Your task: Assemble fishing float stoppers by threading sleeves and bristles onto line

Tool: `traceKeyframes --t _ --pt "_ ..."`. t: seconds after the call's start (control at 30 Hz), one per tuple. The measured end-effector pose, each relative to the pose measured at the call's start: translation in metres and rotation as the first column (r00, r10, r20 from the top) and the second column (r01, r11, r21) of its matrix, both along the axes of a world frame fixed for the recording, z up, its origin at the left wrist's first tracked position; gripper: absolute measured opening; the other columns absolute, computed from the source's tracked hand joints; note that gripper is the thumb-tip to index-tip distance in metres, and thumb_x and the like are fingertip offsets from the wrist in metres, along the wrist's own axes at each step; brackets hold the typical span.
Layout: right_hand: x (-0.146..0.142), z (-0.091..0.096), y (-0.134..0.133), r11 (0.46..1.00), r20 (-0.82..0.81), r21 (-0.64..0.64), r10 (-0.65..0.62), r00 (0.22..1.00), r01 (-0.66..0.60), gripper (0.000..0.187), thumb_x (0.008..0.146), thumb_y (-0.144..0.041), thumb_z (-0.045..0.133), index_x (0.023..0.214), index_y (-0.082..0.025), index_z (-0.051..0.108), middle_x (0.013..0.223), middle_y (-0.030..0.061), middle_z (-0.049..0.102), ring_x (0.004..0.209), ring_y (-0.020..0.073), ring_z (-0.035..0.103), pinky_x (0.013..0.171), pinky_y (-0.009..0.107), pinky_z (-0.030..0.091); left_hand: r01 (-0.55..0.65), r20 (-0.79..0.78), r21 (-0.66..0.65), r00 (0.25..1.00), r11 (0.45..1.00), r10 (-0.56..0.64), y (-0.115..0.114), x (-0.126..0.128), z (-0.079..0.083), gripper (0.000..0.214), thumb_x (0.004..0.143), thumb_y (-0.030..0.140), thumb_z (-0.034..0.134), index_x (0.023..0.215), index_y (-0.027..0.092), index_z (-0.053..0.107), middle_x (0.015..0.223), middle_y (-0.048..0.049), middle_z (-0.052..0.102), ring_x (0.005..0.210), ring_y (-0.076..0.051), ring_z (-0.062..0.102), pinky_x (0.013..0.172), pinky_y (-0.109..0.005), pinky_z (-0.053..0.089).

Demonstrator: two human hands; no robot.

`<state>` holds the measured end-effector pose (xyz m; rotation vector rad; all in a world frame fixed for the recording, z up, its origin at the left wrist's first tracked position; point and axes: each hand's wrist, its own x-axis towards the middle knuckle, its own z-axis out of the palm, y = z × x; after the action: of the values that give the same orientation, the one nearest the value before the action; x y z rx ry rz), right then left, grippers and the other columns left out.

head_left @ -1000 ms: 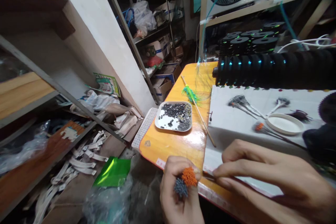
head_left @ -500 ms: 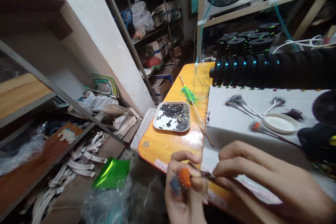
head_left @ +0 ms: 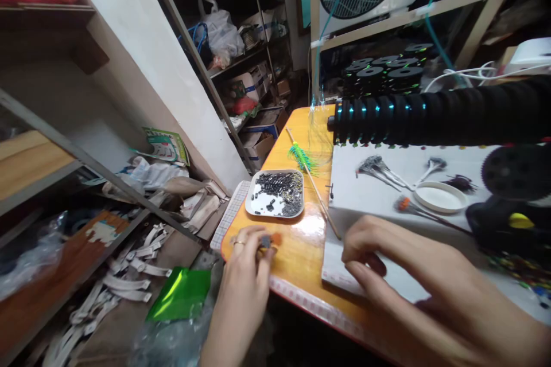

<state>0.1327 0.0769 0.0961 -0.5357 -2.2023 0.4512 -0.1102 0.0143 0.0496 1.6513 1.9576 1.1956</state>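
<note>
One bundle of orange and grey tips [head_left: 270,239], blurred, gripped between thumb and fingers of the left hand [head_left: 241,284], just below the white tray [head_left: 257,207] near the centre of the frame. Half a second ago at lower centre, just beside the right fingertips; now farther left and higher, over the yellow-orange tabletop [head_left: 301,266], well apart from the right hand [head_left: 417,275]. Cannot tell whether touching the wood.

At lower right, right fingers curled in, thumb near the index finger; cannot tell whether pinching anything. Earlier, a thin dark stem in that pinch; now out of sight.

View swung slightly right, bringing a white device [head_left: 531,53] into the right edge. Unmoved on the table: small black tubes [head_left: 275,183] in the tray, a wooden stick [head_left: 318,196] with a green tuft beside it, and a round white dish [head_left: 441,198] at right.

As for writing: a green-and-white packet [head_left: 166,146] at left centre, print too small to read; a pink printed strip [head_left: 314,305] along the near table edge, characters too blurred to read.
</note>
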Motion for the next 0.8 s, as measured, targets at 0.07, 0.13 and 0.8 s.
traceKeyframes --t 0.07,0.13,0.8 --pt "0.000 0.004 0.003 1.000 -0.014 0.002 -0.007 1.000 0.007 0.018 0.100 -0.010 0.049 0.088 -0.024 0.052 0.074 -0.0041 0.059 0.062 0.0088 0.055 0.056 0.016 0.046 0.019 -0.023 -0.010 1.000 1.000 -0.019 0.003 0.000 0.001 0.030 0.093 0.013 0.062 0.120 0.023 0.070 0.136 -0.0149 0.060 0.115 -0.031 0.066 0.095 -0.048 0.052" --pt "0.001 0.005 0.006 1.000 -0.018 -0.010 0.001 1.000 -0.001 0.016 0.099 -0.013 0.054 0.089 -0.025 0.056 0.074 -0.0048 0.061 0.062 0.0091 0.057 0.057 0.017 0.047 -0.056 -0.031 0.037 0.998 0.998 0.057 0.002 0.010 0.005 0.035 0.098 0.019 0.058 0.132 0.026 0.062 0.144 -0.0144 0.049 0.106 -0.026 0.067 0.089 -0.043 0.054" --pt "0.003 -0.004 0.000 0.988 -0.109 -0.140 0.048 0.993 -0.064 0.014 0.096 -0.013 0.066 0.091 -0.023 0.074 0.082 0.0005 0.067 0.068 0.0104 0.066 0.058 0.017 0.053 -0.071 0.776 -0.153 0.609 0.986 0.164 -0.022 0.112 -0.010 0.032 0.088 0.041 0.081 0.115 0.024 0.074 0.098 -0.0100 0.078 0.089 -0.026 0.071 0.069 -0.028 0.052"
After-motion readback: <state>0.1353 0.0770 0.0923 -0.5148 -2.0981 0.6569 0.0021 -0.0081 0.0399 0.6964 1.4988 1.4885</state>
